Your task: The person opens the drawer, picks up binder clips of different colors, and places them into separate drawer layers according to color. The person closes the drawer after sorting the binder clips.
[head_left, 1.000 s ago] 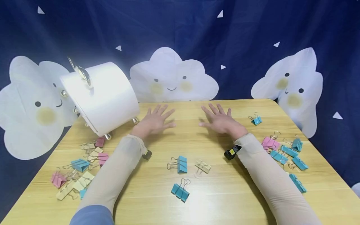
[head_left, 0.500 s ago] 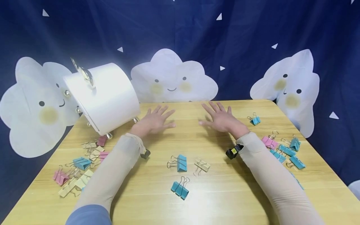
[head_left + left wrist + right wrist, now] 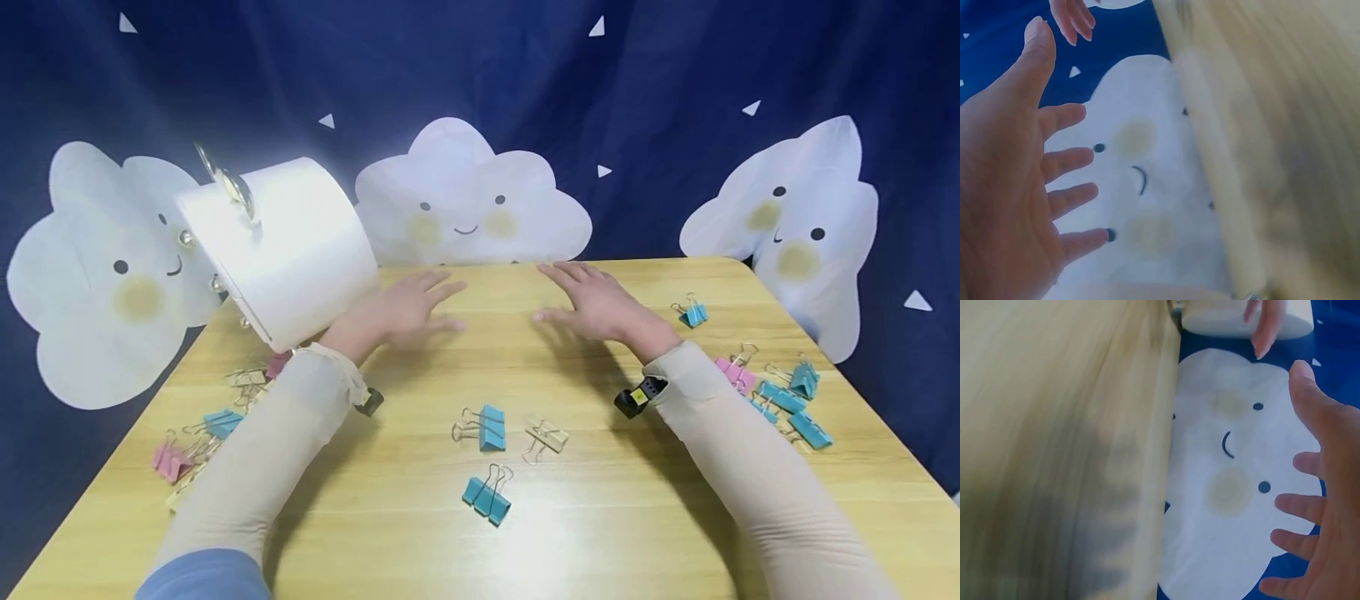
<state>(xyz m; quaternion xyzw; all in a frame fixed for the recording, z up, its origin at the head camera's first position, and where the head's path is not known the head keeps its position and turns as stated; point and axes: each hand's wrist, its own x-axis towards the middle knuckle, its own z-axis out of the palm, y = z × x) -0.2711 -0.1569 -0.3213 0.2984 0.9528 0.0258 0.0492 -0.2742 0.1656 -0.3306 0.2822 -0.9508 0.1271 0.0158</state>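
Observation:
My left hand [image 3: 405,310] hovers over the far half of the table, palm turned inward, fingers extended and thumb apart. It holds nothing. Facing it, my right hand [image 3: 602,305] is held the same way, fingers straight and nothing in it. Both palms show bare in the wrist views, the left palm [image 3: 1004,187] and the right palm [image 3: 1341,506]. Closest to the left hand is a white cylinder [image 3: 292,242] with small metal feet, tilted on its side. Between the forearms lie two blue binder clips [image 3: 491,428] and a pale yellow binder clip [image 3: 551,433].
Pink, blue and yellow clips lie heaped at the left, partly behind my left forearm, including a pink clip [image 3: 172,461]. Several more sit at the right, among them a blue clip [image 3: 812,429]. A single blue clip [image 3: 693,314] lies farther back. A cloud-patterned blue curtain [image 3: 525,67] hangs behind the table.
Both hands have rolled from palms down to palms facing inward, their fingers less spread. The left hand has shifted slightly left. The clips and the cylinder lie as before; the head view tilted a little.

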